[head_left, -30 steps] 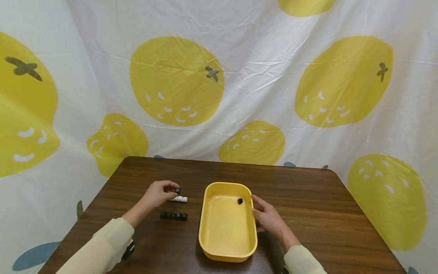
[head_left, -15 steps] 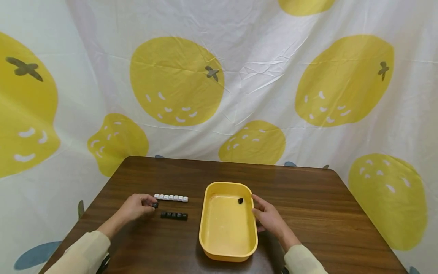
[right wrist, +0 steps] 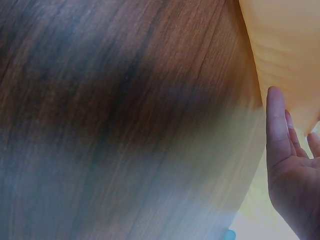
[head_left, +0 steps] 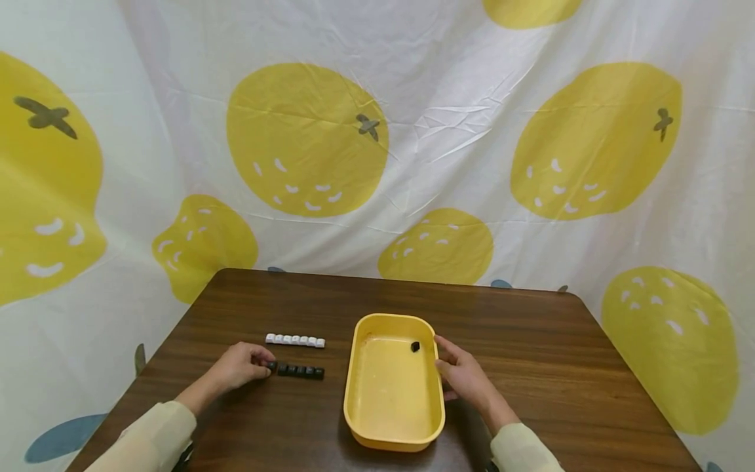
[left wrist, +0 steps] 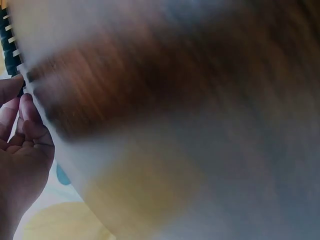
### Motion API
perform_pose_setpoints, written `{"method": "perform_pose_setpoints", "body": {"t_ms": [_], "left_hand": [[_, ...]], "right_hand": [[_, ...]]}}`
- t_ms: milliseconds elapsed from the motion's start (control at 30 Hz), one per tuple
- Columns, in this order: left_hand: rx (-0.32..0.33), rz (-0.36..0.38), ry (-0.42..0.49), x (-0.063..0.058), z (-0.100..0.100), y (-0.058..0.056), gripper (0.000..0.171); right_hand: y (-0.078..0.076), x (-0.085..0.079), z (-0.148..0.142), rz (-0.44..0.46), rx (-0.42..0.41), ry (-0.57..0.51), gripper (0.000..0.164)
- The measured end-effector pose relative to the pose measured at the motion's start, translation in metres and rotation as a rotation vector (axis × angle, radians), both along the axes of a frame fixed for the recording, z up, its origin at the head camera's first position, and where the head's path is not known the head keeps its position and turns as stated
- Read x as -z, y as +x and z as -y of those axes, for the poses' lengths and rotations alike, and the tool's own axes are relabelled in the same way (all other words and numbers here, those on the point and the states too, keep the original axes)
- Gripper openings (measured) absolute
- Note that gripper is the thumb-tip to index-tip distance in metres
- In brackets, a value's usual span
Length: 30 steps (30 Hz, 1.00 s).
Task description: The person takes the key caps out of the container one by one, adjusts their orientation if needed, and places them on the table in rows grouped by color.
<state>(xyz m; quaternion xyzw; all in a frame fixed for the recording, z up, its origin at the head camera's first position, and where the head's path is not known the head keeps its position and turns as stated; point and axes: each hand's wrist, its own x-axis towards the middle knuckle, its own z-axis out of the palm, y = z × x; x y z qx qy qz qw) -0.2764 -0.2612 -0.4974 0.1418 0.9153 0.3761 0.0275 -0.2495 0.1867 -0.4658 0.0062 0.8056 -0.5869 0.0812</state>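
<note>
My left hand (head_left: 238, 366) pinches a black keycap (head_left: 272, 366) between thumb and fingertips, right at the left end of a row of black keycaps (head_left: 301, 372). In the left wrist view the same black row (left wrist: 9, 45) runs up from the fingertips at the left edge. Behind it lies a parallel row of white keycaps (head_left: 295, 340). A yellow rectangular tub (head_left: 393, 444) stands to the right, with a small black piece (head_left: 415, 346) inside near its far right corner. Against the tub's right outer wall rests my right hand (head_left: 467, 380), thumb straight in the right wrist view.
The dark wood table (head_left: 548, 367) has rounded far corners. A white curtain (head_left: 436, 164) printed with yellow lemons hangs right behind its far edge. Bare wood lies to the right of the tub and in front of the keycap rows.
My left hand moved from above the white row, left and toward me, carrying the black keycap to the left end of the black row. The right hand and tub stayed put.
</note>
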Motion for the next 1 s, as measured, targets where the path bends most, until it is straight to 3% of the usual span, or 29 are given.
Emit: {"method": "perform_pose_setpoints", "body": {"t_ms": [833, 1000], "left_hand": [[0.011, 0.067, 0.033, -0.002, -0.003, 0.002, 0.030], [0.024, 0.041, 0.031, -0.007, -0.006, -0.002, 0.031]], "right_hand": [[0.000, 0.001, 0.000, 0.008, 0.005, -0.007, 0.053], [0.001, 0.001, 0.000, 0.010, 0.002, -0.008, 0.053]]}}
